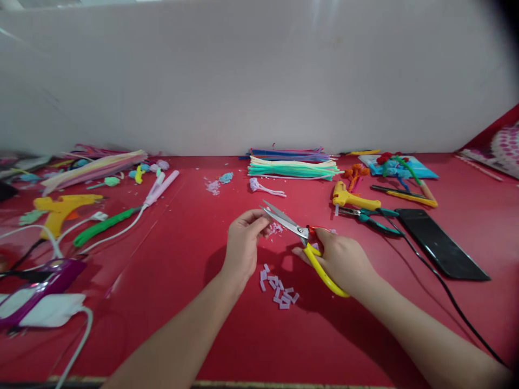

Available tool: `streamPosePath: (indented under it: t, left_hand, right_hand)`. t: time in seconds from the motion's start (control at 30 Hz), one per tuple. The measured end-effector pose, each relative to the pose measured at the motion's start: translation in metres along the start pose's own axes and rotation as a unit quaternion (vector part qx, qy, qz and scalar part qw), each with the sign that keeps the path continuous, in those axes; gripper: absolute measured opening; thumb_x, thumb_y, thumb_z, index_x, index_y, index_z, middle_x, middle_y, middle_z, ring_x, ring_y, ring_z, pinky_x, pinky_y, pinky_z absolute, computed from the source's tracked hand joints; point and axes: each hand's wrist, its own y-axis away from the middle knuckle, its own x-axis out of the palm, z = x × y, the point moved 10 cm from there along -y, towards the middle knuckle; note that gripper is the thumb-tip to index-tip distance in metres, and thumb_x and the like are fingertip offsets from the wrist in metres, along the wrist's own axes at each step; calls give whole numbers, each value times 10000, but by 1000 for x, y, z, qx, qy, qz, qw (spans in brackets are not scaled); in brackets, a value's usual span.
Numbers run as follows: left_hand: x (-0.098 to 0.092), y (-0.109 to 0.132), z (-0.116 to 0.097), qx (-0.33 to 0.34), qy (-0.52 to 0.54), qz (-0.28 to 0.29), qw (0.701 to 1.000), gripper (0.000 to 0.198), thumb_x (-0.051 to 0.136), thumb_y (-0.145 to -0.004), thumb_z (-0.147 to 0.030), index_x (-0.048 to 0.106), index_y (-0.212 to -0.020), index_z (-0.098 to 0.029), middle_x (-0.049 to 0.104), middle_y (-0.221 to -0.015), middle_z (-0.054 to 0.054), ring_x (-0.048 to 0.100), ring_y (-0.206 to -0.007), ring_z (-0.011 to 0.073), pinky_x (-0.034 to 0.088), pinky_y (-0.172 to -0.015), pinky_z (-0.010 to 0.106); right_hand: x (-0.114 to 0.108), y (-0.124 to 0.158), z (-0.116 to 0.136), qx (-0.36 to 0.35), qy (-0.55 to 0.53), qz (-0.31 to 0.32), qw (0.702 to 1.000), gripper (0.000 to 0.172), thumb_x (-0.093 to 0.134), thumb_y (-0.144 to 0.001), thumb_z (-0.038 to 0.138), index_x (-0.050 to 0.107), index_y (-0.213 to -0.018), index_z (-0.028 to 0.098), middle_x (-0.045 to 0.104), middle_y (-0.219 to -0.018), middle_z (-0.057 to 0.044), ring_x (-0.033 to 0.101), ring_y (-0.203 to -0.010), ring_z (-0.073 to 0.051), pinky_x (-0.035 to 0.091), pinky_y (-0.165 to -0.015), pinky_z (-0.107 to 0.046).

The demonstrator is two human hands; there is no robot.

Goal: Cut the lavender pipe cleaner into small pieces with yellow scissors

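My right hand (343,259) is closed round the yellow handles of a pair of scissors (292,226), whose steel blades point up and left. My left hand (243,240) is pinched right at the blades, holding a small pale lilac piece (275,228) that is mostly hidden by the fingers. Below the hands, several short lilac cut pieces (279,289) lie in a small heap on the red table (194,281).
Bundles of pipe cleaners (292,165) lie at the back centre and back left (93,167). A yellow glue gun (351,199), green pliers (375,219), a black phone (440,243) with a cable are at right. Another glue gun (60,208), cords and a purple device (40,286) are at left.
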Motion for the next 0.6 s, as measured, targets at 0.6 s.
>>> streamPosePath:
  t: [0.6]
  left_hand:
    - [-3, 3, -5, 15, -24, -23, 999, 40, 587, -635, -179, 580, -655, -145, 507, -559, -26, 442, -512, 57, 349, -514, 182]
  right_hand:
    - [5, 2, 3, -14, 20, 18, 1000, 365, 324, -770, 523, 471, -723, 193, 573, -559, -34, 535, -505, -147, 195, -457, -251]
